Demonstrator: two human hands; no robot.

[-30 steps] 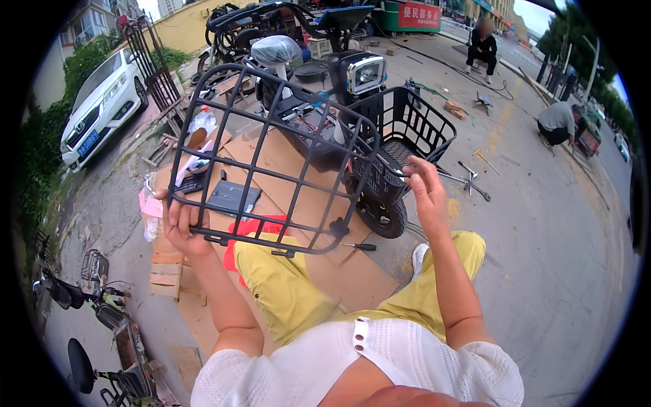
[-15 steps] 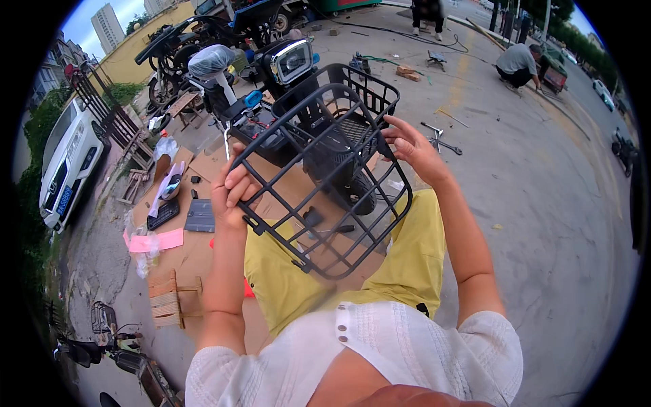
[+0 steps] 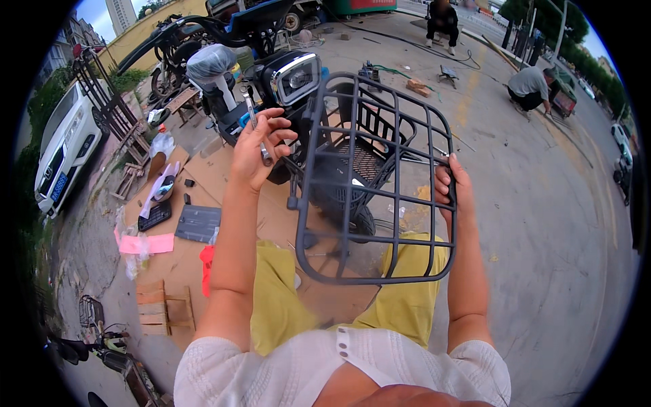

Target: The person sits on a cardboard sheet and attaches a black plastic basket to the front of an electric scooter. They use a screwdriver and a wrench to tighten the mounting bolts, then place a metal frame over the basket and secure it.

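Note:
A black wire basket (image 3: 352,264) is held up in front of me over my lap, tilted with its open side facing left. My right hand (image 3: 453,193) grips its right rim. Off the basket and raised beside its left edge, my left hand (image 3: 258,152) pinches a slim silver metal tool (image 3: 253,121) between thumb and fingers. Just behind both stands a black electric scooter, its square headlight (image 3: 296,79) close to the basket's top left corner. My yellow trousers (image 3: 278,305) show below.
Flattened cardboard (image 3: 203,183) on the ground at left carries small parts, a dark panel (image 3: 198,224) and pink paper (image 3: 144,243). A white car (image 3: 64,146) is parked far left; a wooden frame (image 3: 163,308) lies lower left. One person crouches at upper right (image 3: 534,85), another sits at the top (image 3: 443,20).
My left hand has let go of the basket's rim and now holds the metal tool. The basket has swung upright to the right, held by my right hand alone.

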